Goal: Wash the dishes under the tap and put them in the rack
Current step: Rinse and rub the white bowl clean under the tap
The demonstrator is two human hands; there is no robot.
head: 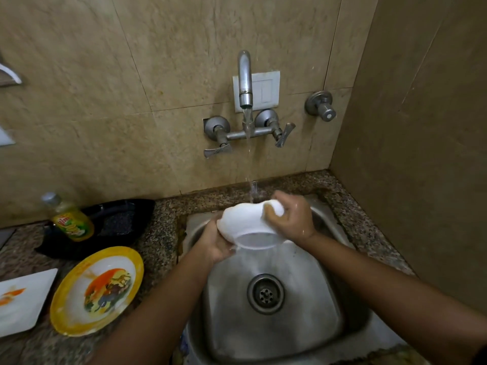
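Left hand point(214, 243) and right hand point(292, 219) grasp bowl point(247, 219) under running tap point(245, 83); yellow plate point(97, 291), white plate point(21, 301) wait soiled; rack unseen

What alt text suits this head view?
The left hand and right hand hold a white bowl under the running tap above a steel sink. A yellow plate, a white plate and a soap bottle sit on the counter.

One white bowl point(247, 219), one round yellow-rimmed plate point(63, 299), one square white plate point(26, 309), one dish-soap bottle point(71, 219), one black tray point(129, 212), one tap point(245, 75).
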